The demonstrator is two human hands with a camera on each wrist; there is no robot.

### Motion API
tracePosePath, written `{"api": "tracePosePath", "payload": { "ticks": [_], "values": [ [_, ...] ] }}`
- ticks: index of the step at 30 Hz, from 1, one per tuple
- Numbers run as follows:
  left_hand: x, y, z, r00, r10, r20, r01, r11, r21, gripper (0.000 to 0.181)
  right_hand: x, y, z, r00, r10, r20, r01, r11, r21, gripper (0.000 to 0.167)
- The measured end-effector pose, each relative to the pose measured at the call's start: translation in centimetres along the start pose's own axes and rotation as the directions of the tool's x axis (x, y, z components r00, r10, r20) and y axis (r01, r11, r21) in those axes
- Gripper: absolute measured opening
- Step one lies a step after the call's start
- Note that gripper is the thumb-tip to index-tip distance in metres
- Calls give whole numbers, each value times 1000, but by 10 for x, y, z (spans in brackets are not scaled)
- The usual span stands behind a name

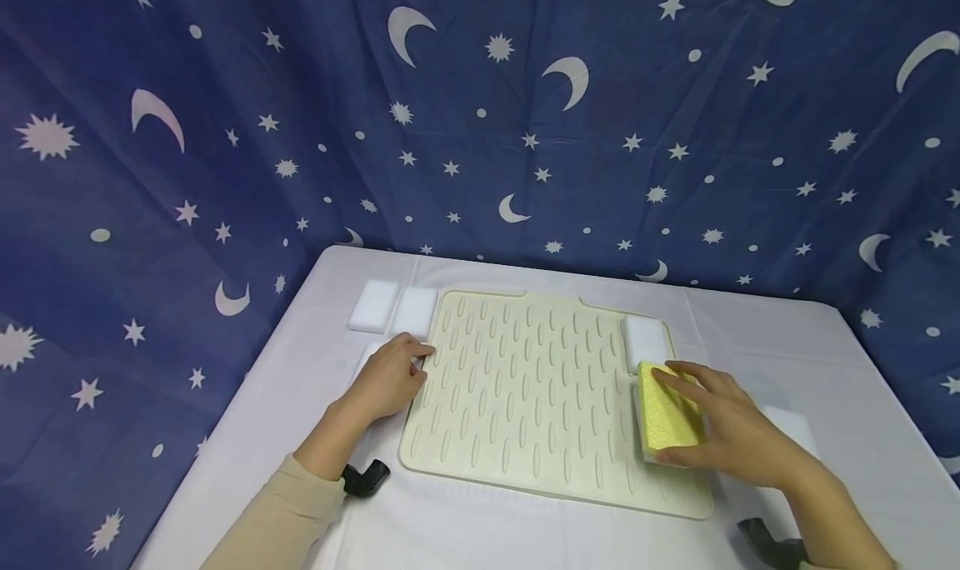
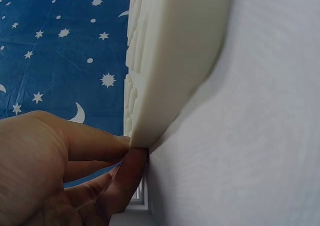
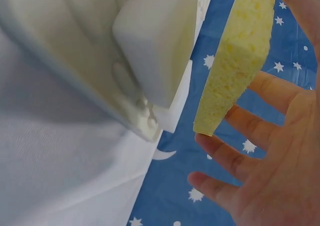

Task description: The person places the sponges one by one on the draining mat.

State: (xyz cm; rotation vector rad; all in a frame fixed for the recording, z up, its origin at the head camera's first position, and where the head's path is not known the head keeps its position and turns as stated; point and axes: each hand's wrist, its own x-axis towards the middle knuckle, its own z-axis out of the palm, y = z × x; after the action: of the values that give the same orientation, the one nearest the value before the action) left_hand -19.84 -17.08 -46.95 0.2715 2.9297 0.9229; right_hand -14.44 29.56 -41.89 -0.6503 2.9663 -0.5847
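Starry backdrop [image 1: 450,78], ridged mat [image 1: 522,387], porous sponge [image 1: 667,424]

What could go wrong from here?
The yellow rectangular sponge, held by the right hand above a white rectangular block, could slip or land askew. The left hand touches the edge of the cream ridged rectangular mat; a nudge might shift it and the blocks on it.

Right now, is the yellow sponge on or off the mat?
Off: the right hand holds the sponge, and a gap shows beneath.
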Motion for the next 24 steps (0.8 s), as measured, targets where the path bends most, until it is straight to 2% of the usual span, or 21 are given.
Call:
{"api": "tracePosePath", "payload": {
  "ticks": [11,24],
  "values": [
    [1,-1,0,1000,6,4,-6,1000,20,42,11,-12,2,999,-10,33,10,1000,19,105],
    [0,-1,0,1000,1,12,-1,1000,12,42,25,-21,13,998,-64,14,64,998,6,104]
  ]
}}
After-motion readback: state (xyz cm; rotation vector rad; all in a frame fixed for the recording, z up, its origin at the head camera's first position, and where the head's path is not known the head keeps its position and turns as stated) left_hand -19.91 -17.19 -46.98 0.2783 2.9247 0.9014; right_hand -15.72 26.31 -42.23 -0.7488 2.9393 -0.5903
